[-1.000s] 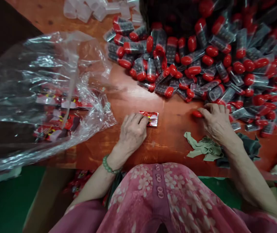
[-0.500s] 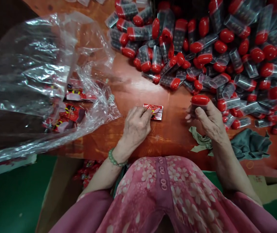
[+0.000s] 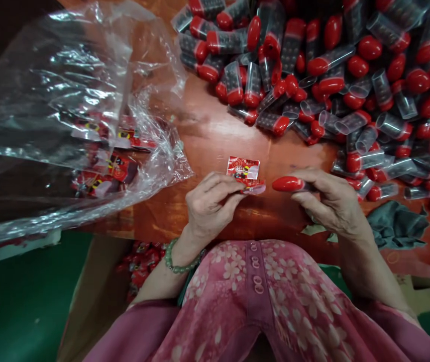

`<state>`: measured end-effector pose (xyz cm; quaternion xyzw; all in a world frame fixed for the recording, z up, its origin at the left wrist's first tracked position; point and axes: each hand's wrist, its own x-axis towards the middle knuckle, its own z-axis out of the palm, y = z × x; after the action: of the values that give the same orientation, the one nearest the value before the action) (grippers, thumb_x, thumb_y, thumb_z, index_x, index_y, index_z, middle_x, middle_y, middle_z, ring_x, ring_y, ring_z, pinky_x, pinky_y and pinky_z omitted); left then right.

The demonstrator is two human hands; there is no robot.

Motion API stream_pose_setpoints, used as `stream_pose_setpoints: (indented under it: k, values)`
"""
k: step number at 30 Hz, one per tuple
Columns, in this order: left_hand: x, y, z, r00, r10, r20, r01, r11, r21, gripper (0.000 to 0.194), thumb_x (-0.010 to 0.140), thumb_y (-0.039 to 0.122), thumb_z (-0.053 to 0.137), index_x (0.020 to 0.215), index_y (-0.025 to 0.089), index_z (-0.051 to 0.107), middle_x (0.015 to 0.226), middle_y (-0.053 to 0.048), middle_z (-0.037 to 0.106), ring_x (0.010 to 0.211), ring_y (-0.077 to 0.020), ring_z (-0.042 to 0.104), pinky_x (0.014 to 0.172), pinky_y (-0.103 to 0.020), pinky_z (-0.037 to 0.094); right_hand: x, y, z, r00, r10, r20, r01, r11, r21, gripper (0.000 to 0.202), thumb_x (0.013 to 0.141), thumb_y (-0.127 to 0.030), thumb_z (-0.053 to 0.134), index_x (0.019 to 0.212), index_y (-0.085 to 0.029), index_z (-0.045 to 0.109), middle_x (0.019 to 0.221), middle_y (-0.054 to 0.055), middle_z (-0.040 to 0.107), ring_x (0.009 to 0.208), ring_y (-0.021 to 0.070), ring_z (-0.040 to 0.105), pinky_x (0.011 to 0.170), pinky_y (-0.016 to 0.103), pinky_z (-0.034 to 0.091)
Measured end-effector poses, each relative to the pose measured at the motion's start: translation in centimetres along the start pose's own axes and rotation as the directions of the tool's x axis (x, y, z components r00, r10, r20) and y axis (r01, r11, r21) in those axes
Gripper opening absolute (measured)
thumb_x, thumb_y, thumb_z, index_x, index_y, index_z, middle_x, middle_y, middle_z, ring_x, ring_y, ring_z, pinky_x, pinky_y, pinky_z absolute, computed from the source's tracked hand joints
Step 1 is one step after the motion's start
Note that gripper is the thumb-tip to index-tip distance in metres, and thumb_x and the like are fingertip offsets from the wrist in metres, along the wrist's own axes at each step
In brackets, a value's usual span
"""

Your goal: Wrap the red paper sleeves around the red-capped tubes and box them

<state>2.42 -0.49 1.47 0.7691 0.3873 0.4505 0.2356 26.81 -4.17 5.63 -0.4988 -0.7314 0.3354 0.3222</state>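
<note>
Between thumb and fingers, my left hand (image 3: 215, 203) pinches a small red printed packet (image 3: 255, 187). Just above it, another red printed packet (image 3: 243, 168) lies flat on the table. My right hand (image 3: 330, 201) is closed on a red-capped container (image 3: 288, 184), its cap pointing left toward the pinched packet with a small gap between them. The rest of that container is mostly covered by my fingers.
A large pile of clear containers with red caps (image 3: 357, 66) spreads over the back right. A clear plastic bag (image 3: 87, 65) with red packets covers the left. Dark green cloth (image 3: 398, 224) lies right of my right hand. A box of red packets (image 3: 139, 266) sits below the table edge.
My left hand has lifted a packet off the table, revealing another beneath or beside it. My right hand has turned its container so the cap points left. The view has shifted slightly.
</note>
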Motion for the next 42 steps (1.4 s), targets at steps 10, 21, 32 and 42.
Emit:
stream_pose_setpoints:
  k: [10,21,32,42]
  values:
    - [-1.5,1.1,-0.1,0.986,0.029,0.162,-0.030,1.000,0.004,0.004,0.087,0.016,0.066,0.085,0.017,0.069,0.078,-0.003,0.070,0.072,-0.0112,0.064,0.065,-0.023,0.052,-0.2,-1.5,-0.1,0.906,0.106,0.409,0.100,0.887,-0.451,0.038,0.102,-0.045,0.042,0.124,-0.020,0.062,0.095,0.009,0.067,0.085,0.0210,0.065,0.073,0.032,0.049]
    - [-3.3,1.2,0.3,0.930,-0.174,0.323,0.244,0.951,-0.189,0.006,0.084,0.020,0.071,0.083,0.014,0.073,0.079,-0.005,0.073,0.071,-0.0117,0.068,0.067,-0.022,0.054,1.0,-0.7,-0.4,0.810,0.075,0.582,-0.041,0.997,-0.072,0.037,0.101,-0.045,0.047,0.125,-0.026,0.067,0.094,0.004,0.074,0.074,0.0155,0.067,0.072,0.028,0.048]
    - [-4.2,0.9,0.9,0.894,-0.234,0.382,0.354,0.892,-0.281,0.012,0.083,0.025,0.073,0.080,0.014,0.076,0.074,-0.006,0.073,0.064,-0.0108,0.065,0.059,-0.021,0.050,1.1,-0.7,0.1,0.748,0.120,0.653,-0.085,0.993,-0.085,0.030,0.098,-0.033,0.051,0.120,-0.025,0.069,0.101,0.003,0.077,0.082,0.0177,0.070,0.072,0.028,0.048]
    - [-3.6,0.4,0.3,0.742,-0.285,0.607,0.528,0.807,-0.266,0.021,0.086,0.035,0.068,0.082,0.016,0.076,0.073,-0.003,0.071,0.063,-0.0112,0.061,0.062,-0.023,0.047,1.4,-0.4,0.4,0.790,0.110,0.603,-0.165,0.986,0.036,0.033,0.098,-0.042,0.052,0.117,-0.023,0.070,0.098,0.002,0.077,0.081,0.0157,0.070,0.075,0.027,0.049]
